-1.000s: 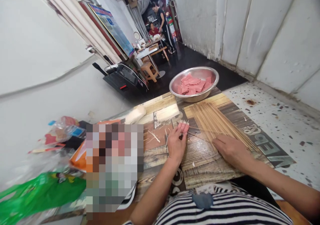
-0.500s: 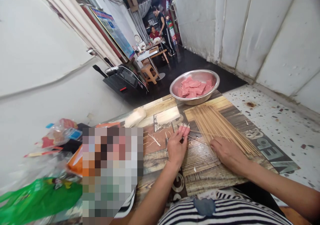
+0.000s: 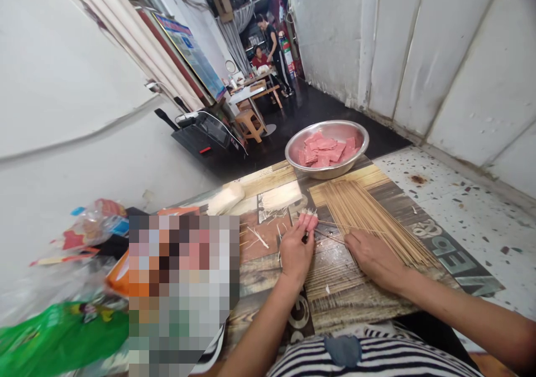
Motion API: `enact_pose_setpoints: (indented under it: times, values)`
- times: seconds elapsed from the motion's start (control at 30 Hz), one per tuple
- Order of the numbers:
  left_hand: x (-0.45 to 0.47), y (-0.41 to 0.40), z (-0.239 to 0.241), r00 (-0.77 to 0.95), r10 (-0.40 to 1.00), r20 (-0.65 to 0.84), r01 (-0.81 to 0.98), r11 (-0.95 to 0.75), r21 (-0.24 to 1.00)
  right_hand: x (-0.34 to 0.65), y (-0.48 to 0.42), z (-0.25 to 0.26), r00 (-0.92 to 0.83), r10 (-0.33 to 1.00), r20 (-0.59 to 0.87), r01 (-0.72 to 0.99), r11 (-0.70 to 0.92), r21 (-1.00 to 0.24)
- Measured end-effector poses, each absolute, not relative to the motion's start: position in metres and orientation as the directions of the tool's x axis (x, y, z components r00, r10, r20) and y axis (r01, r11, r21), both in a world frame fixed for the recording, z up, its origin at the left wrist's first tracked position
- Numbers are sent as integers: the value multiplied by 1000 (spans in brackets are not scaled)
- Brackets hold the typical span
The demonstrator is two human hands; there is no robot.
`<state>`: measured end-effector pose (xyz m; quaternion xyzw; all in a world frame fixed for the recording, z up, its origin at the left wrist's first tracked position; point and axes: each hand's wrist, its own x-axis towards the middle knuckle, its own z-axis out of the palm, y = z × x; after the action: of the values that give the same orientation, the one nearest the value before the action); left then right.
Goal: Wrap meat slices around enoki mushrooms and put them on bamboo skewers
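Note:
My left hand (image 3: 296,254) is closed on a small pink roll (image 3: 309,221), wrapped slices with pale mushroom-like strands sticking out at the far end. Thin bamboo skewers (image 3: 333,235) run from the roll toward my right hand (image 3: 372,254), whose fingers are closed around them. How deep the skewer tips sit in the roll is too small to tell. A pile of bamboo skewers (image 3: 363,212) lies just beyond and right of my right hand. Past my left hand rests a spread bunch of pale strands (image 3: 280,196), probably enoki mushrooms, with a thicker bundle (image 3: 226,199) to its left.
A metal bowl (image 3: 326,172) of flat pink slices (image 3: 321,143) stands at the table's far edge. Loose strands (image 3: 258,237) litter the wood-patterned table (image 3: 335,313). Plastic bags, one green (image 3: 62,332), and a blurred-out area are on the left. Two people are far back.
My right hand has slid slightly left along the skewers, closer to the pink roll. My left hand keeps its hold on the roll. The view has shifted a little.

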<state>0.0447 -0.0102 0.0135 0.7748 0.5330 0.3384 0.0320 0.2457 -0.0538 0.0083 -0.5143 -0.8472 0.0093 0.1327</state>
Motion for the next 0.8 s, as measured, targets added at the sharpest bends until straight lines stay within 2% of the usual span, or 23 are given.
enact_pose_setpoints:
  times: [0.3,0.8]
  values:
    - [45,-9,14,192,857,478,782,-428,453,237,-44,21,-445,888,119,887,455,-81]
    - [46,-8,11,170,876,452,784,-398,476,215,-24,24,-488,863,133,868,495,-27]
